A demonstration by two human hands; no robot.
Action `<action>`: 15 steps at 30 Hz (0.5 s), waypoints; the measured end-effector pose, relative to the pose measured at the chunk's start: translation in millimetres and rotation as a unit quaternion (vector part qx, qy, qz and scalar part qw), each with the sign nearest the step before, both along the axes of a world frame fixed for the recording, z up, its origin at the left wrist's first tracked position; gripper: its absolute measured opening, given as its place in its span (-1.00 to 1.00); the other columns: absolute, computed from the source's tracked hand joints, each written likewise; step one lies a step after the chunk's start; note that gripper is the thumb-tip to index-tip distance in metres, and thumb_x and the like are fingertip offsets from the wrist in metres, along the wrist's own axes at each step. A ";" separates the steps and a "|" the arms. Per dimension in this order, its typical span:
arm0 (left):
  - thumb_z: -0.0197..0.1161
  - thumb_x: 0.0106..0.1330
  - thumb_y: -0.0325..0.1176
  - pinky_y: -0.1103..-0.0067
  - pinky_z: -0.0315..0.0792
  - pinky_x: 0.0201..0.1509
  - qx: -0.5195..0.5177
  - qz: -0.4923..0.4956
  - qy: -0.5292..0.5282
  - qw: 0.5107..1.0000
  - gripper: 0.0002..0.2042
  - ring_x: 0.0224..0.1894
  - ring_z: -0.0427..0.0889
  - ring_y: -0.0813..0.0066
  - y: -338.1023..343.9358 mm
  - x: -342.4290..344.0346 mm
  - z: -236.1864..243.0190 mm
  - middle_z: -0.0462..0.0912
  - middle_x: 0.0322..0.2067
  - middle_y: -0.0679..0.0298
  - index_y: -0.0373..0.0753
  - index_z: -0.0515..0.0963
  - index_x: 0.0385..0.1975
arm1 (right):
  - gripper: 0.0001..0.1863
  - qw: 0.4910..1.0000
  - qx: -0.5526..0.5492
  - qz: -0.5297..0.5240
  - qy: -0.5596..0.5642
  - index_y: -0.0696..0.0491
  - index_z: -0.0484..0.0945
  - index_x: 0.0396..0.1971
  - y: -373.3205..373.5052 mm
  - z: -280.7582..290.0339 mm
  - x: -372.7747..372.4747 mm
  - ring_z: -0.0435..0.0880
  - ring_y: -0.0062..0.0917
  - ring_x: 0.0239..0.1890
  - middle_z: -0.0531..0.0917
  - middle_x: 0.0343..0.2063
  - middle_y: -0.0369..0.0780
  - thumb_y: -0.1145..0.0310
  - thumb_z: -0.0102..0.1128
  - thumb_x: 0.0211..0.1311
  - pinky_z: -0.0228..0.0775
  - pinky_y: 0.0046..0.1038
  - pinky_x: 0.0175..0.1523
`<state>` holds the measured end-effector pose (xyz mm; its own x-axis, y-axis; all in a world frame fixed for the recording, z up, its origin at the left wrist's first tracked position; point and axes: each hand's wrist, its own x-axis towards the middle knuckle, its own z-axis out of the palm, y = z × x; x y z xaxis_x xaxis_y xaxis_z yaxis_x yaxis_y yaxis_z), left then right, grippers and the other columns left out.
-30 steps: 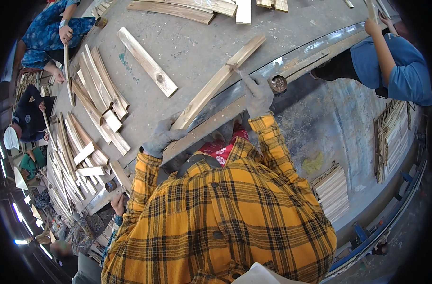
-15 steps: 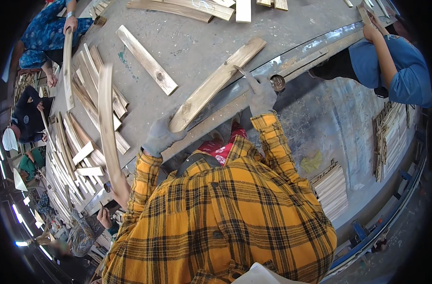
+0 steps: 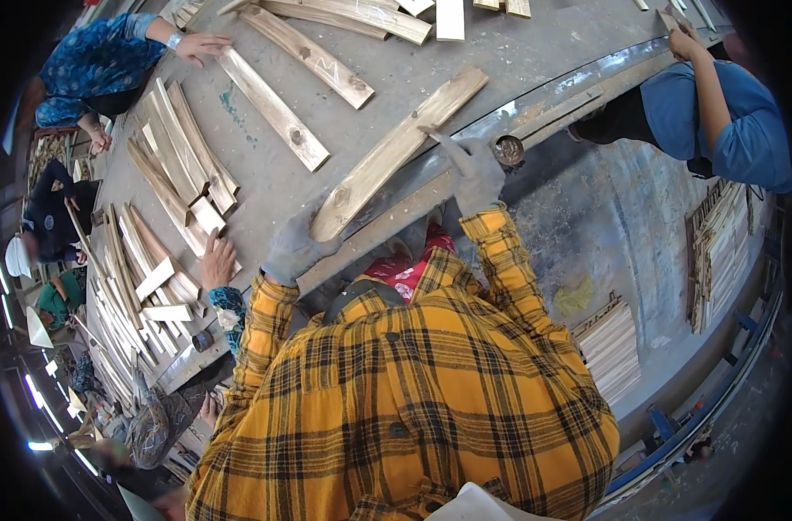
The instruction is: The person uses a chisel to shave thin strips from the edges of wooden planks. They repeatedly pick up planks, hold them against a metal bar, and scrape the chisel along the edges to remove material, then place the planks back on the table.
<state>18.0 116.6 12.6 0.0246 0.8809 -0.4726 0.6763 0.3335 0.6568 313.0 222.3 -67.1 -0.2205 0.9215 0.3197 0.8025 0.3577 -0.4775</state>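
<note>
A knotty wooden plank (image 3: 402, 154) lies slantwise across the near edge of the table. Its near end meets my left hand (image 3: 293, 252), which wears a grey glove and is closed on that end, with the thumb along it. My right hand (image 3: 478, 176), also in a grey glove, is closed beside the plank's right side. From its fingers a thin, pointed tool (image 3: 434, 136) reaches to the plank's surface; its exact kind is hard to make out. Just right of this hand sits a small round tin (image 3: 508, 150) with brownish contents.
Another plank (image 3: 274, 109) lies ahead on the grey table (image 3: 500, 78), under a co-worker's hand (image 3: 201, 47). Beyond it is a marked plank (image 3: 309, 56). Plank piles (image 3: 179, 156) cover the left side, where another person's hand (image 3: 219, 260) rests. A person in blue (image 3: 717, 113) works at right.
The co-workers' raised planks at left are gone from the air, and a marked plank now lies farther ahead. A nearby person's hand has reached onto the left pile. My hands have barely shifted.
</note>
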 end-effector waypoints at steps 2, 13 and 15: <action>0.37 -0.07 -0.15 0.47 0.42 0.10 0.026 -0.012 0.010 1.000 -0.24 -0.01 0.61 0.20 -0.6 -3.8 0.3 0.60 -0.03 -0.01 -0.26 0.36 0.22 | -0.51 1.000 0.017 0.006 0.008 -0.18 0.59 -0.02 -7.2 -4.5 -6.7 0.56 -0.32 -0.23 0.55 -0.32 -0.26 0.53 0.17 -0.01 0.47 -0.32 -0.17; 0.37 -0.04 -0.26 0.56 0.37 0.18 -0.029 0.010 -0.025 0.999 -0.27 0.05 0.57 0.39 4.3 -0.5 4.7 0.57 0.03 0.05 -0.37 0.34 0.22 | -0.51 1.000 -0.017 0.001 0.008 -0.20 0.57 0.00 -10.4 8.1 -9.1 0.57 -0.33 -0.21 0.56 -0.32 -0.27 0.53 0.16 0.02 0.48 -0.34 -0.17; 0.37 -0.04 -0.27 0.56 0.37 0.18 -0.031 0.010 -0.020 0.999 -0.27 0.05 0.57 0.39 4.3 0.2 5.1 0.57 0.03 0.05 -0.37 0.34 0.22 | -0.51 0.999 -0.022 0.022 0.039 -0.19 0.57 0.01 -12.8 9.1 -9.4 0.57 -0.33 -0.22 0.56 -0.31 -0.27 0.53 0.16 0.03 0.47 -0.33 -0.16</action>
